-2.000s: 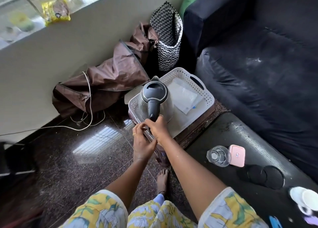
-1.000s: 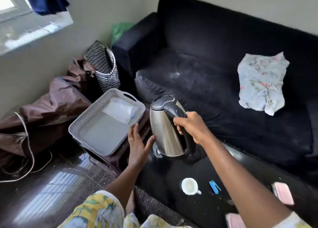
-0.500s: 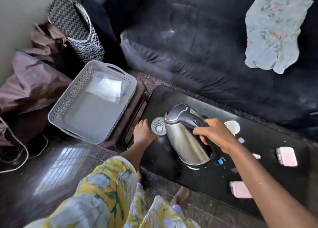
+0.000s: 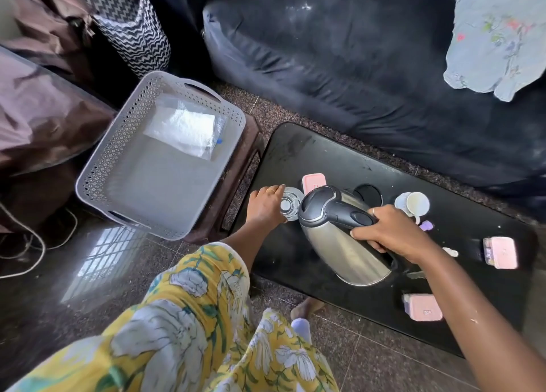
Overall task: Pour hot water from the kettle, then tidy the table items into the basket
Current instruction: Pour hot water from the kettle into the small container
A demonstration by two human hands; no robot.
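Two bare hands work over a low black table (image 4: 295, 155) set in front of a dark sofa (image 4: 339, 66). The right hand (image 4: 390, 235) is wrapped tightly around the black handle of a steel kettle (image 4: 339, 244), which is tilted with its lid end toward the left, its spout directly beside a clear glass (image 4: 291, 204). No stream of water can be made out. The left hand (image 4: 266, 207) grips the glass from its left side, fingers curled around the wall; the glass stands upright on the table near the left edge.

Just behind the glass lies a pink box (image 4: 314, 181), partly hidden by the kettle lid. Two more pink boxes rest on the table, one at the right end (image 4: 502, 252) and one near the front edge (image 4: 424, 307). A white cup (image 4: 413, 204) sits behind the right hand, near a black round coaster (image 4: 367, 193).

Left of the table, a grey perforated basket (image 4: 100, 167) rests on a brown stool (image 4: 251, 155); it holds only a clear plastic bag (image 4: 186, 131). A zigzag-patterned bag (image 4: 133, 22) stands behind the basket, and a floral cloth (image 4: 496, 37) lies on the sofa.
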